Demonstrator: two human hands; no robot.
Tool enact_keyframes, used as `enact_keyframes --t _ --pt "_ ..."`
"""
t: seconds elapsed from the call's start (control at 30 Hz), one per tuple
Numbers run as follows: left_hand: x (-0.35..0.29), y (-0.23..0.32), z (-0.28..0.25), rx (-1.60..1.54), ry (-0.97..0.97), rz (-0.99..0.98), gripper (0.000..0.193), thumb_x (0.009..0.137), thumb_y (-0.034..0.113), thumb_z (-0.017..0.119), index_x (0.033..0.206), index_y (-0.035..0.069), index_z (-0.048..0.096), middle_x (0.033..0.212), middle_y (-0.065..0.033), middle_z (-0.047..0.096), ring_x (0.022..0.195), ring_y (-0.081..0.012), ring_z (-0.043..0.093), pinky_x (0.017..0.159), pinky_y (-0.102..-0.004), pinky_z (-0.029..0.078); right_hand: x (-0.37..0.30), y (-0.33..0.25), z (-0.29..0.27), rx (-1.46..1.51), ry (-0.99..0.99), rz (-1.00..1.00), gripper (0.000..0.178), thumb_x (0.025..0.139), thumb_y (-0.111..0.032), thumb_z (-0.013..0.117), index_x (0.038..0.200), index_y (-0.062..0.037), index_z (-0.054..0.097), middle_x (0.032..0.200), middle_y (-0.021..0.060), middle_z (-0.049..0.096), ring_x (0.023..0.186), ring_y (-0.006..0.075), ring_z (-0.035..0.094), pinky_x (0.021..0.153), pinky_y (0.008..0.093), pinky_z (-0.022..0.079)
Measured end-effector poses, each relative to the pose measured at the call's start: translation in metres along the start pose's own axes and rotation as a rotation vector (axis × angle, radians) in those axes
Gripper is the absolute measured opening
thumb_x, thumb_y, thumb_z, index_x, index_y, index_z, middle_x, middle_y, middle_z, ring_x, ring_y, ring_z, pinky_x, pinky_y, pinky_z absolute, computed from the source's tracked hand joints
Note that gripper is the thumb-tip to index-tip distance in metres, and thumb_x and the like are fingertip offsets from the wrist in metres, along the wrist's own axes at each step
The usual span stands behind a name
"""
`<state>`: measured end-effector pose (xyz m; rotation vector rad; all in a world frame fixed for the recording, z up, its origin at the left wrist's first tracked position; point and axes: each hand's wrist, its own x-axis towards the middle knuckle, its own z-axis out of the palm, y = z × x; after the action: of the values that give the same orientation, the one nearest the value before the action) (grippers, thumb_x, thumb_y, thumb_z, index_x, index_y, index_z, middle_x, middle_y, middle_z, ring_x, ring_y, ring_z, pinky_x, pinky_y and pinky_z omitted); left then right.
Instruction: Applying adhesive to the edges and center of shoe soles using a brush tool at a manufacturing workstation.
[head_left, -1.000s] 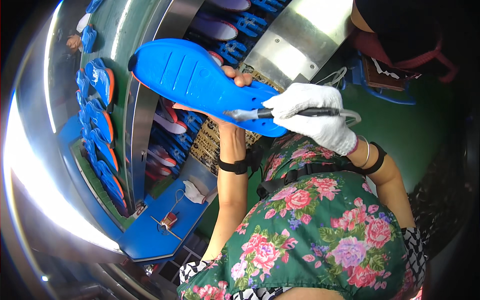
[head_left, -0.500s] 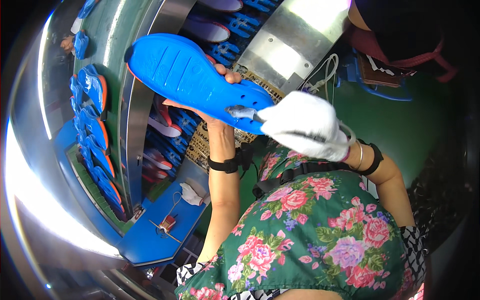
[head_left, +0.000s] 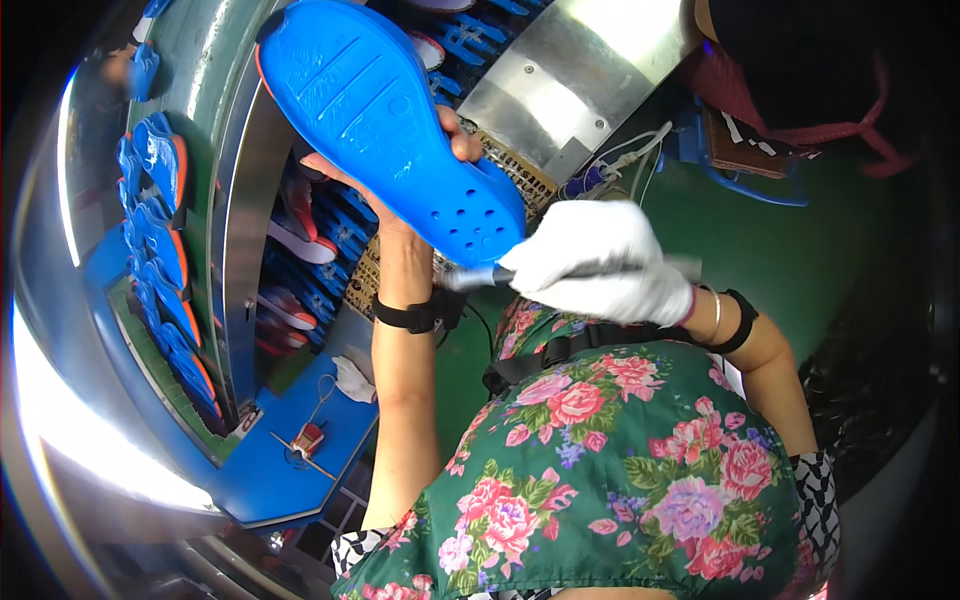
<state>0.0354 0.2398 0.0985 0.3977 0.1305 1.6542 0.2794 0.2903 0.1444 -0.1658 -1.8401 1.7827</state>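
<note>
A large blue shoe sole [head_left: 390,130], with slots across the heel and small round holes at its other end, is held up in front of me. Its surface has a wet sheen. My bare left hand [head_left: 385,212] grips the sole from underneath, fingertips curling over one edge. My right hand [head_left: 590,240], in a white glove, is closed around a slim brush [head_left: 470,278]. The brush's tip is blurred by motion and lies just beyond the holed end, beside my left wrist; whether it touches the sole I cannot tell.
Several blue soles with orange edges lie on the green conveyor [head_left: 195,130] at left. Racks below carry blue holders and shoe parts [head_left: 305,245]. On a blue table [head_left: 260,450] are a red spool-like item [head_left: 307,437] and a white glove [head_left: 353,380]. A stool [head_left: 745,150] stands far right.
The brush has swept off the holed end toward my left wrist. My left hand has tilted the sole more upright and shifted it slightly; the holes now show fully.
</note>
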Motion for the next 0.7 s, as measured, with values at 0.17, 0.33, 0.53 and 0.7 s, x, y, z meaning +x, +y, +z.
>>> enact_keyframes --t 0.17,0.33,0.53,0.7 --pt "-0.005 0.007 -0.003 0.180 0.131 -0.128 0.129 0.061 0.102 0.051 0.146 0.006 0.043 0.110 -0.0225 0.063 0.084 -0.0332 0.063 0.076 -0.0447 0.052 0.005 0.000 -0.011 -0.220 -0.002 -0.159 0.014 0.081 -0.004 0.081 0.095 -0.0066 0.078 0.101 0.0098 0.077 0.084 0.0224 0.072 0.073 0.0337 0.058" --pt "0.004 0.013 -0.011 0.118 0.122 -0.302 0.146 0.053 0.107 0.041 0.152 -0.001 0.038 0.122 -0.0306 0.065 0.097 -0.0428 0.072 0.081 -0.0515 0.062 -0.004 0.006 0.002 -0.478 -0.125 -0.321 0.023 0.082 -0.009 0.079 0.105 -0.0101 0.078 0.105 0.0079 0.076 0.084 0.0258 0.070 0.072 0.0377 0.057" --pt "0.005 0.012 -0.013 0.142 0.102 -0.429 0.138 0.063 0.102 0.041 0.157 0.001 0.032 0.133 -0.0326 0.060 0.109 -0.0430 0.070 0.085 -0.0557 0.063 0.018 -0.001 -0.021 -0.107 -0.208 -0.236 0.020 0.083 -0.009 0.077 0.104 -0.0083 0.078 0.100 0.0102 0.075 0.083 0.0263 0.070 0.074 0.0370 0.057" --pt "0.024 0.001 0.018 0.739 0.424 -0.607 0.124 0.077 0.096 0.039 0.159 0.003 0.032 0.145 -0.0303 0.053 0.118 -0.0416 0.066 0.089 -0.0600 0.061 0.009 0.004 -0.017 -0.494 -0.383 -0.391 0.033 0.081 -0.009 0.077 0.113 -0.0102 0.076 0.113 0.0111 0.074 0.086 0.0271 0.070 0.074 0.0371 0.058"
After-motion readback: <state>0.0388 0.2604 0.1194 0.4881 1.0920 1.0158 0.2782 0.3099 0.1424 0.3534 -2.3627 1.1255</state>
